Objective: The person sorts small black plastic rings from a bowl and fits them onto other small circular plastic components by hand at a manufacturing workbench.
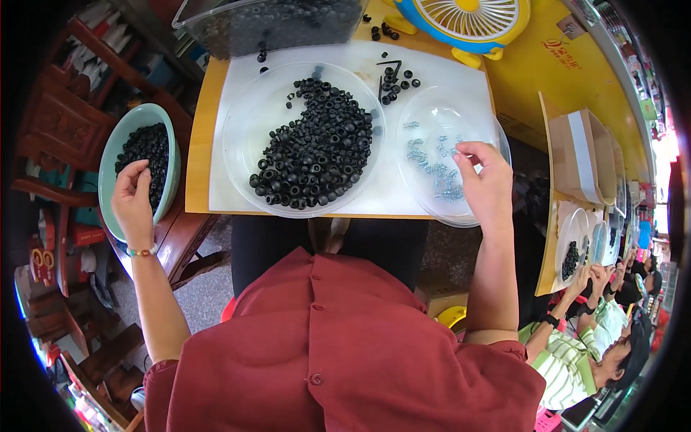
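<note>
My left hand (135,198) hangs over the rim of a pale green bowl (173,189) filled with small black knobs (140,144). Its fingers are drawn together, and whatever they may hold is hidden. On the other side, my right hand (487,180) pinches thumb and forefinger above a shallow clear dish (425,108). Small silvery screws (440,169) lie scattered in that dish; anything between the fingertips is too small to name. Between my hands, a larger round clear tray (241,129) bears a heap of black knobs (324,151).
A clear bin (273,29) of black parts stands at the back, beside a blue and yellow fan (468,21). Hex keys (389,70) and loose knobs lie between the dishes. At right, a cardboard box (583,155) stands near other people (576,353) working.
</note>
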{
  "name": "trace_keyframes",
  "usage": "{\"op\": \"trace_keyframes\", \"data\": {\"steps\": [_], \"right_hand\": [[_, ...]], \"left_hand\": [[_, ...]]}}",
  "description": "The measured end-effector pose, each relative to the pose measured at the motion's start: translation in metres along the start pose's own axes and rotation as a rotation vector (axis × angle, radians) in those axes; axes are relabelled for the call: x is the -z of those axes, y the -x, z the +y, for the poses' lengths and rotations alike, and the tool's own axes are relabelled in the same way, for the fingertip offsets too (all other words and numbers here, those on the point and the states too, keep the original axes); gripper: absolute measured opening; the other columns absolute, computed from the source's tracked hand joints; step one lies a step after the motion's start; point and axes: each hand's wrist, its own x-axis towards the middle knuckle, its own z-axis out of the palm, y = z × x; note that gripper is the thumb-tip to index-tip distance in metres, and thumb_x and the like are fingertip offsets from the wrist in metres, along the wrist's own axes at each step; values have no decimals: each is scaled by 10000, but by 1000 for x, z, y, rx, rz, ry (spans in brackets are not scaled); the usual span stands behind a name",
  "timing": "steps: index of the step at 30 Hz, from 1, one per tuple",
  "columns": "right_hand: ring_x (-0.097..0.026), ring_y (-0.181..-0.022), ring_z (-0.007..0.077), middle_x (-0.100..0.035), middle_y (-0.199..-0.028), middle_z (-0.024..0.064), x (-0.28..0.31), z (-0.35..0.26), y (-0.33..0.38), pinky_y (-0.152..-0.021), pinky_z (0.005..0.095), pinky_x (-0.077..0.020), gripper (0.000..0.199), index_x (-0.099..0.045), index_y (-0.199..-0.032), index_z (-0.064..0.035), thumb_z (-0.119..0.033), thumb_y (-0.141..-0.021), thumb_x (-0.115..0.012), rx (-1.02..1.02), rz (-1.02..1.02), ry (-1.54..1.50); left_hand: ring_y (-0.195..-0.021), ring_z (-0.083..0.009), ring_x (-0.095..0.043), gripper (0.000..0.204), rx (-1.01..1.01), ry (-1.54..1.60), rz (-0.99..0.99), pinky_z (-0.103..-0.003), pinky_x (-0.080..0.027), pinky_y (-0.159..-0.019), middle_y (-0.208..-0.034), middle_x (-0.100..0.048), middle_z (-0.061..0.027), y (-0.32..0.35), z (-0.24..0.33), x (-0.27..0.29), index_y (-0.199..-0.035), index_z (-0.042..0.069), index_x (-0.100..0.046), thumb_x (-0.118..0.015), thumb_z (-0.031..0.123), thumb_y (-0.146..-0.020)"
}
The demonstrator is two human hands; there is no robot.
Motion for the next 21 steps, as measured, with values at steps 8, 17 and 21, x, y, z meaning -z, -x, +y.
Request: {"op": "trace_keyframes", "data": {"steps": [8,17,21], "right_hand": [[-601,-752,280,-626,-874,155,-20,24,-8,-687,329,-469,123,-642,-884,-15,-64,-772,-632,24,-95,261],[-579,-715,161,-631,-849,99,2,5,2,-692,254,-454,137,-644,-922,-3,13,-821,-553,-13,46,15],[-546,-770,132,-600,-895,87,20,-11,5,-693,235,-441,156,-644,-926,1,56,-820,-544,192,301,-231]], "left_hand": [[-964,-187,-590,169,-386,-265,3,-276,-445,-841,-1025,-625,-81,8,60,-53,-951,40,-675,-648,41,-784],[-764,-205,-619,164,-436,-204,-484,-284,-471,-684,-884,-637,-106,-2,110,-142,-914,20,-669,-642,97,-772],[-802,-305,-596,158,-575,-325,-464,-388,-473,-726,-854,-620,-123,-17,104,-175,-880,62,-669,-590,165,-789]]}}
